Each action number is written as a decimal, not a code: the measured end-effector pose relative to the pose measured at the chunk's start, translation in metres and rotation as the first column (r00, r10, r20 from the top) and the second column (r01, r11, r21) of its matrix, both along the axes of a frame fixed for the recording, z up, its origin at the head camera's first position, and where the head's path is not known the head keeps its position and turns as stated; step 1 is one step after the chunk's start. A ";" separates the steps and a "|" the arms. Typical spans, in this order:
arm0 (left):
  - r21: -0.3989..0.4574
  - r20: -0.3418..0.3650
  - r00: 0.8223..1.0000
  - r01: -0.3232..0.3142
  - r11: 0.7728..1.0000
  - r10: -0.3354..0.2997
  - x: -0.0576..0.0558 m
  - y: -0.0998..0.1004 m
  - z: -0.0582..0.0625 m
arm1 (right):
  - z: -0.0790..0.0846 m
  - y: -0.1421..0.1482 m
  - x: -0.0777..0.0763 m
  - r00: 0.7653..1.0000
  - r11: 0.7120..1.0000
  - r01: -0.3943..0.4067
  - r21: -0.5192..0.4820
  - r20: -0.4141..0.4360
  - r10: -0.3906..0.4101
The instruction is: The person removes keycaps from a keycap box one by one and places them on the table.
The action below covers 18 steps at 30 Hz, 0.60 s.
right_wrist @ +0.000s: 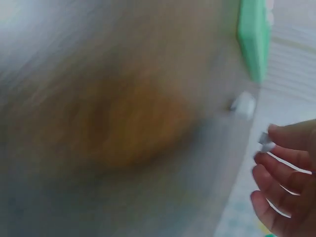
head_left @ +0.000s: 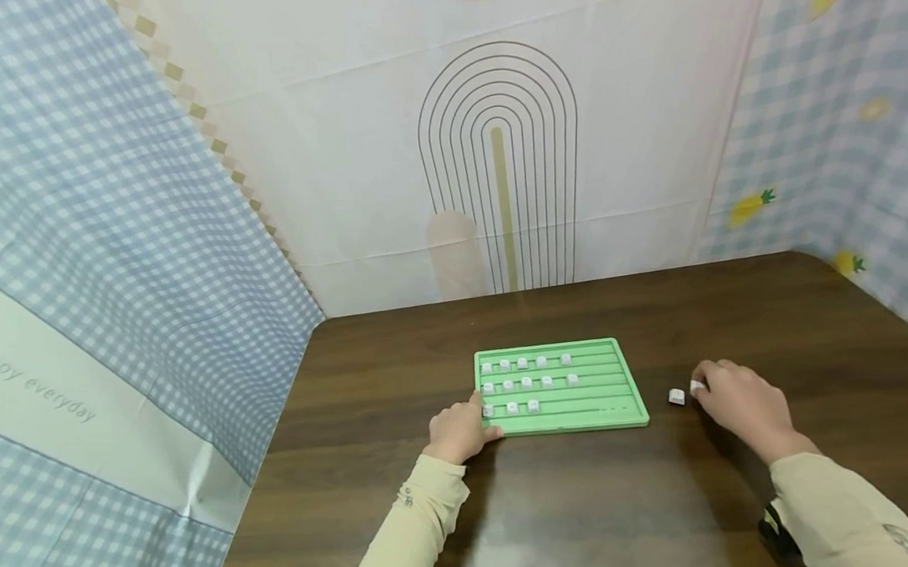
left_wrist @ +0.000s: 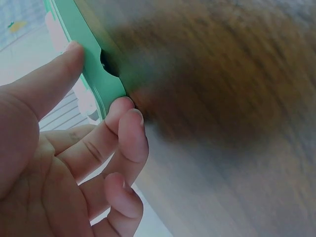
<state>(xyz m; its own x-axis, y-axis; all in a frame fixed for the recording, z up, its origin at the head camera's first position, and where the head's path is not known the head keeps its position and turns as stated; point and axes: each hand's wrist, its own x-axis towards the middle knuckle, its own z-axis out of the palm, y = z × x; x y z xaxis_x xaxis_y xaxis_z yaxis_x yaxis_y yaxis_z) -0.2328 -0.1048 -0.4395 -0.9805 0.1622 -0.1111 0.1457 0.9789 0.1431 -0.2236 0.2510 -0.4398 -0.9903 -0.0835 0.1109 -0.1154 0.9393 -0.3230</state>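
A light green ridged tray (head_left: 585, 396) lies on the table, with white keycaps (head_left: 526, 383) standing in three rows, mostly toward its left side. My left hand (head_left: 458, 430) grips the tray's near left corner. In the left wrist view, the thumb (left_wrist: 64, 69) presses along the green edge and two fingertips meet the corner, while the other fingers curl loosely. Right of the tray, my right hand (head_left: 742, 406) pinches a white keycap (right_wrist: 266, 142) between thumb and fingertips. Another loose keycap (head_left: 677, 396) sits on the table between that hand and the tray.
The dark brown wooden table (head_left: 566, 504) stretches around the tray. A white cloth with an arch pattern (head_left: 369, 147) hangs behind it, and blue checked cloth (head_left: 150, 181) hangs at both sides. Something black (head_left: 779, 533) shows at my right wrist.
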 end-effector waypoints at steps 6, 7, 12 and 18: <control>-0.010 0.009 1.000 0.009 1.000 -0.009 0.001 0.000 0.002 | -0.016 0.008 0.001 0.997 1.000 -0.015 0.015 0.078 0.013; -0.011 0.010 1.000 0.012 1.000 -0.012 0.001 0.000 0.002 | -0.016 0.008 0.001 0.997 1.000 -0.018 0.016 0.081 0.016; -0.027 0.010 1.000 0.026 0.999 -0.025 0.003 0.002 0.003 | -0.007 0.001 0.003 0.999 1.000 -0.027 0.016 0.041 0.027; -0.035 0.006 1.000 0.021 0.999 -0.020 0.002 0.002 0.001 | 0.005 -0.055 -0.006 0.981 0.988 -0.154 0.011 -0.118 0.154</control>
